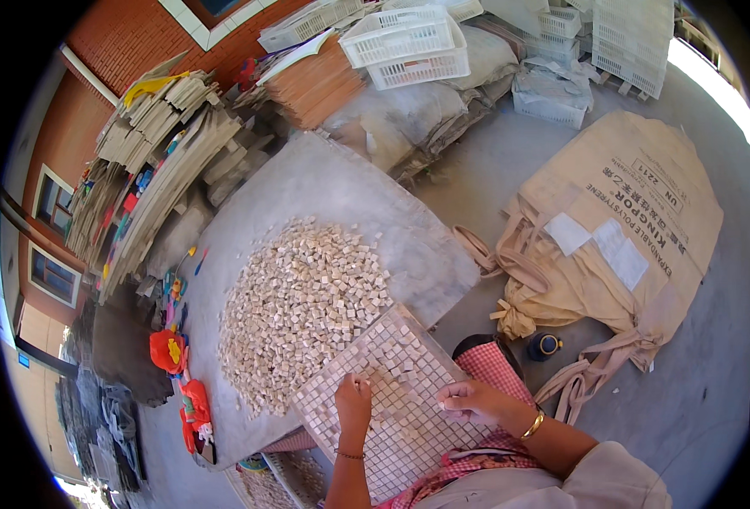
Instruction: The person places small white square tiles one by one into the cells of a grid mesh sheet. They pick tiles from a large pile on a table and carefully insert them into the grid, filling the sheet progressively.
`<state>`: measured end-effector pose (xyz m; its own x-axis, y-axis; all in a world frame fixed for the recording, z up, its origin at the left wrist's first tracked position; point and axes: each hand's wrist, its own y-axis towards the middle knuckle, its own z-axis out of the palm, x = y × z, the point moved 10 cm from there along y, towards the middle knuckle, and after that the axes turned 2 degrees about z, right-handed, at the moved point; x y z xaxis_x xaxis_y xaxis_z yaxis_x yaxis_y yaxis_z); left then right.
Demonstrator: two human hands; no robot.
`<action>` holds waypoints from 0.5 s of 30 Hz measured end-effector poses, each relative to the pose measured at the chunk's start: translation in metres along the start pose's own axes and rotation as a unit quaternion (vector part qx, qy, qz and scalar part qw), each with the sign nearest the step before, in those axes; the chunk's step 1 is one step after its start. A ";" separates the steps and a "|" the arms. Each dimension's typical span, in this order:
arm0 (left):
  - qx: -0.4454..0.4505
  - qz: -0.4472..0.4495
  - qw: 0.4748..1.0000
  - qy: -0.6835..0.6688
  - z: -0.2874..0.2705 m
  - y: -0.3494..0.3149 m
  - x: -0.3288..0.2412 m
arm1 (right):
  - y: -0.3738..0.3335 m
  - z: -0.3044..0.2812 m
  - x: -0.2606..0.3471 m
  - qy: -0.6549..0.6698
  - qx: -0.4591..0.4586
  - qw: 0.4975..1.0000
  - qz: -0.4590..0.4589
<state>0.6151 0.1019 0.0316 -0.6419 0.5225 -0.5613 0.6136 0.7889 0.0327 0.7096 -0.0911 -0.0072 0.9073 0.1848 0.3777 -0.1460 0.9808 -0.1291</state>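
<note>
I can't tell whether my brown, bare left hand [354,397] pinches a small pale stone cube, since the closed fingertips are too small to read; the curled fingers of my bare right hand [471,400] likewise hide their inner side. My left forearm [349,475] covers part of the pale, square-gridded board [351,355] and runs out through the lower edge. The light grey sleeve [599,485] is cut off there too, and the tall stack of white lattice crates [633,42] at the top.
</note>
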 end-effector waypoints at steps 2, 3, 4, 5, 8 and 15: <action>0.019 -0.080 0.990 -0.115 -0.010 -0.005 -0.001 | -0.004 -0.004 0.004 -0.023 -0.037 0.999 -0.012; 0.029 -0.118 0.970 -0.210 -0.005 -0.007 0.011 | -0.006 -0.006 0.007 -0.034 -0.056 0.998 -0.016; 0.034 -0.155 0.939 -0.303 -0.001 -0.012 0.020 | -0.007 -0.004 0.008 -0.052 -0.052 0.997 -0.011; 0.038 -0.191 0.898 -0.393 0.003 -0.017 0.026 | -0.007 -0.003 0.011 -0.070 -0.049 0.996 -0.006; 0.056 -0.226 0.814 -0.532 0.009 -0.035 -0.002 | -0.005 -0.002 0.009 -0.099 -0.034 0.995 0.005; 0.099 -0.230 0.672 -0.696 0.037 -0.072 -0.031 | 0.004 0.005 0.007 -0.037 -0.057 0.998 0.011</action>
<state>0.6078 0.0164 0.0164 0.1843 -0.6809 -0.7088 0.6347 0.6331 -0.4431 0.7138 -0.0856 -0.0003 0.8724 0.2139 0.4395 -0.1158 0.9640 -0.2393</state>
